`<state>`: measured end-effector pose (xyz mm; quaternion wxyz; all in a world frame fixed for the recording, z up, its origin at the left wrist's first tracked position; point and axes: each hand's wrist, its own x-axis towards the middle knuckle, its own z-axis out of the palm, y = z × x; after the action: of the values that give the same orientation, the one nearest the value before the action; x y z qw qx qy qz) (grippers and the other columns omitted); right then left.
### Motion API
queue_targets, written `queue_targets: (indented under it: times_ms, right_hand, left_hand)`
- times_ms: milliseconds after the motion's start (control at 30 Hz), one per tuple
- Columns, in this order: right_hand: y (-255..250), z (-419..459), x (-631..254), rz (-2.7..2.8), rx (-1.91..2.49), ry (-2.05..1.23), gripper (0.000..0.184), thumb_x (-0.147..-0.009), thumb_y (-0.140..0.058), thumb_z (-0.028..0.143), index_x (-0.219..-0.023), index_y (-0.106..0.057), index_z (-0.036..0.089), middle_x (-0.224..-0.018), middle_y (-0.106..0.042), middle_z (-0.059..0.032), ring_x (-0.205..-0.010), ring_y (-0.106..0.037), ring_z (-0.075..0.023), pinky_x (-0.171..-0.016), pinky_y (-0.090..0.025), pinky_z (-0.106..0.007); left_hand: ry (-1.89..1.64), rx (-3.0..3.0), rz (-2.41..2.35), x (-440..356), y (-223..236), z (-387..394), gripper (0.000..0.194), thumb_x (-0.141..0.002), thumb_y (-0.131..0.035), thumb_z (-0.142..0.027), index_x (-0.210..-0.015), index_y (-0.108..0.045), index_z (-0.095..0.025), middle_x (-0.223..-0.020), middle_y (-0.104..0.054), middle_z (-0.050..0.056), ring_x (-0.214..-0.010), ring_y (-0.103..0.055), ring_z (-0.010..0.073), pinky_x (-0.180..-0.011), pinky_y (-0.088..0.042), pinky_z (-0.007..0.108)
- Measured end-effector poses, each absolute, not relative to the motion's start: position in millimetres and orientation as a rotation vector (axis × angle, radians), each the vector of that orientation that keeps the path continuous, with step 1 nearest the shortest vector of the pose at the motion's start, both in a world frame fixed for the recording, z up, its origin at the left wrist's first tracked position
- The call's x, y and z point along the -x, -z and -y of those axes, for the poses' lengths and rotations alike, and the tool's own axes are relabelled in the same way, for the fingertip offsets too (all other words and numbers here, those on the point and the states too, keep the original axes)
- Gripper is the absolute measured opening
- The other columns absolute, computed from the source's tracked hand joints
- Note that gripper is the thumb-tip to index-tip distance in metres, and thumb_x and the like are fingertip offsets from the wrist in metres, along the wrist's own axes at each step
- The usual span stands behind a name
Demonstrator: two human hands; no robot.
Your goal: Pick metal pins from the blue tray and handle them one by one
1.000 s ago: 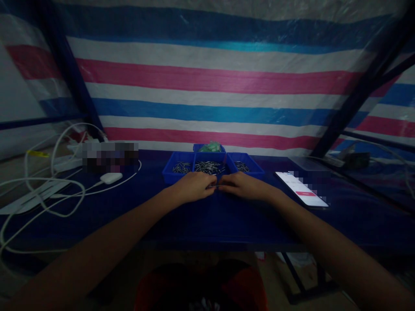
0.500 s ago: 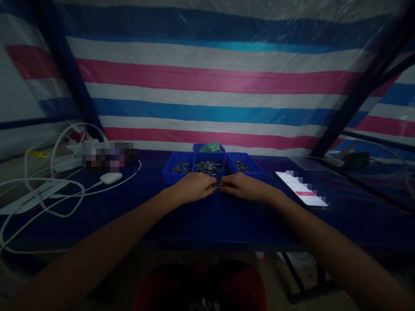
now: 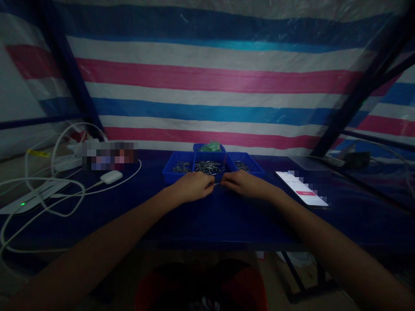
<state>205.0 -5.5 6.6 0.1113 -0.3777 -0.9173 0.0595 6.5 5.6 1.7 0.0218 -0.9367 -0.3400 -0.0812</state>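
Note:
My left hand (image 3: 195, 185) and my right hand (image 3: 241, 183) face each other above the blue table, just in front of the blue bins. Both are closed, fingertips pinched. A thin, shiny metal piece (image 3: 217, 184) spans the small gap between them, one end at each hand; its exact kind is too small to make out. Behind the hands, the middle blue bin (image 3: 231, 164) holds a pile of small metal pins or screws (image 3: 209, 167). More such pieces lie in the left blue bin (image 3: 168, 167) and the right blue bin (image 3: 254, 166).
A green plastic bag (image 3: 211, 147) sits in a bin at the back. To the right lies a lit phone (image 3: 301, 190). White cables (image 3: 48, 207) and a white adapter (image 3: 111, 176) spread over the left side. A striped sheet (image 3: 214, 82) hangs behind the table.
The gap between my hands has widened slightly. My right hand has shifted a little up and to the right, and the thin metal piece now slants upward to the right.

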Motion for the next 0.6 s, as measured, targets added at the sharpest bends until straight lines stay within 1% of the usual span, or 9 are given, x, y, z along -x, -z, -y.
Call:
queue_targets:
  times_ms: [300, 467, 600]
  right_hand:
    - [-5.6, 4.0, -206.0, 2.693, 1.135, -0.148, 0.023, -0.087, -0.037, 0.028, -0.078, -0.053, 0.016, -0.067, -0.058, -0.003, -0.058, -0.05, -0.0111, -0.054, -0.032, -0.024]
    - [-5.6, 4.5, -205.7, 2.685, 1.153, -0.132, 0.022, -0.087, -0.036, 0.026, -0.076, -0.053, 0.016, -0.062, -0.056, -0.0018, -0.054, -0.048, -0.0106, -0.053, -0.031, -0.024]
    - [-5.7, 4.1, -205.2, 2.686, 1.127, -0.148, 0.021, -0.086, -0.036, 0.025, -0.077, -0.053, 0.016, -0.064, -0.056, -0.0021, -0.055, -0.048, -0.011, -0.054, -0.031, -0.024]
  left_hand:
    - [0.235, 2.898, 1.056, -4.5, 0.6, -6.9, 0.025, -0.082, -0.036, -0.032, -0.09, -0.056, -0.019, -0.077, -0.061, 0.005, -0.065, -0.054, 0.0146, -0.054, -0.035, 0.026]
    - [0.226, 2.896, 1.063, -3.8, 2.4, -8.4, 0.026, -0.083, -0.035, -0.032, -0.09, -0.056, -0.018, -0.077, -0.061, 0.006, -0.065, -0.055, 0.0148, -0.054, -0.036, 0.026]
    - [0.199, 2.902, 1.044, -4.1, 3.4, -9.4, 0.027, -0.084, -0.034, -0.031, -0.089, -0.056, -0.017, -0.077, -0.061, 0.006, -0.066, -0.055, 0.0158, -0.055, -0.037, 0.026]
